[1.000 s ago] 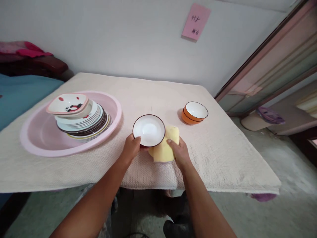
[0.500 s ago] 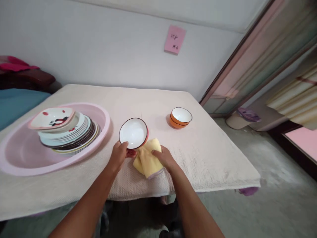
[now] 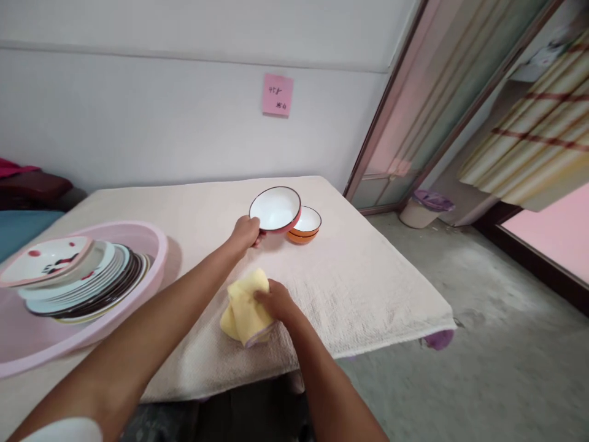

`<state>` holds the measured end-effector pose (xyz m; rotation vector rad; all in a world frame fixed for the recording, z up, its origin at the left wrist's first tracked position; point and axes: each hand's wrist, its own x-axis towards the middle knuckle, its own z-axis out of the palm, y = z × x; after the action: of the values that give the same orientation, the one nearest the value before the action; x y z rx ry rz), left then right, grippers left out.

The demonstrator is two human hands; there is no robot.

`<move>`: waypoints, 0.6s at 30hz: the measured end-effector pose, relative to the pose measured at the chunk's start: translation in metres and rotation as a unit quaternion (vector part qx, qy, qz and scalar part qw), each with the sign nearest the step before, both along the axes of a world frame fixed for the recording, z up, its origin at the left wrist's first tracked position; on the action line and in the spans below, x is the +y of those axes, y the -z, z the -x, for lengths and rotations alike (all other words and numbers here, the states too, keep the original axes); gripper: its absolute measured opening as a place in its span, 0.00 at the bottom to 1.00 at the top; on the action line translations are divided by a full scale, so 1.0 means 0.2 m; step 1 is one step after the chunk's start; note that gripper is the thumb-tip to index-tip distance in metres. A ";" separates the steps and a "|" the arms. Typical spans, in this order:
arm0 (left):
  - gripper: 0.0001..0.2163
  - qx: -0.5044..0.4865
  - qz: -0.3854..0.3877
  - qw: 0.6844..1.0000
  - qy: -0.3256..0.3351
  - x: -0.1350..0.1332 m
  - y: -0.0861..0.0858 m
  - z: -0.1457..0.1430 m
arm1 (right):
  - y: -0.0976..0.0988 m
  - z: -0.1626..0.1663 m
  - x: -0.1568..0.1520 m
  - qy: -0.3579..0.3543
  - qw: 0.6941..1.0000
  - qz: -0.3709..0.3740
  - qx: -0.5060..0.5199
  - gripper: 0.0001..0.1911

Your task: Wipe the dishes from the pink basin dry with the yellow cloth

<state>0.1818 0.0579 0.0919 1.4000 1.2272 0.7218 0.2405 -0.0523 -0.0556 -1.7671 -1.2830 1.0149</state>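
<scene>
My left hand (image 3: 245, 232) is stretched out across the table and grips the near rim of a red bowl (image 3: 275, 211) with a white inside and dark rim. It holds that bowl just above and left of an orange bowl (image 3: 305, 223) standing on the table. My right hand (image 3: 275, 302) rests near the table's front, fingers closed on a folded yellow cloth (image 3: 243, 309) that lies on the tablecloth.
A pink basin (image 3: 138, 270) at the left holds a stack of several plates (image 3: 78, 279), a square patterned one on top. The table (image 3: 368, 276) has a cream cloth; its right edge drops to a concrete floor. A wall with a pink note (image 3: 277, 94) stands behind.
My left hand has carried the red bowl away from the cloth, forward and right, up to the orange bowl. My right hand stayed on the yellow cloth. The camera tilted up and right.
</scene>
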 end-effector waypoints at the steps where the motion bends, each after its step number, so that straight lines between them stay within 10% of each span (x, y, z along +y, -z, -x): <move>1: 0.06 0.008 -0.002 1.000 0.005 0.04 -0.01 -0.07 | -0.01 0.00 0.00 -0.002 1.000 0.002 -0.007 0.07; 9: 0.04 0.099 0.010 0.995 0.025 0.28 0.06 -0.47 | -0.07 0.01 -0.03 -0.012 0.999 0.023 -0.041 0.12; 18: 0.15 0.130 0.013 0.990 0.045 0.35 0.16 -0.61 | -0.10 0.02 -0.04 -0.019 0.998 0.039 -0.043 0.13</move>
<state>0.3041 0.1271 0.0598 1.5529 1.3583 0.4701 0.2364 -0.0604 -0.0348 -1.8705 -1.3506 1.0311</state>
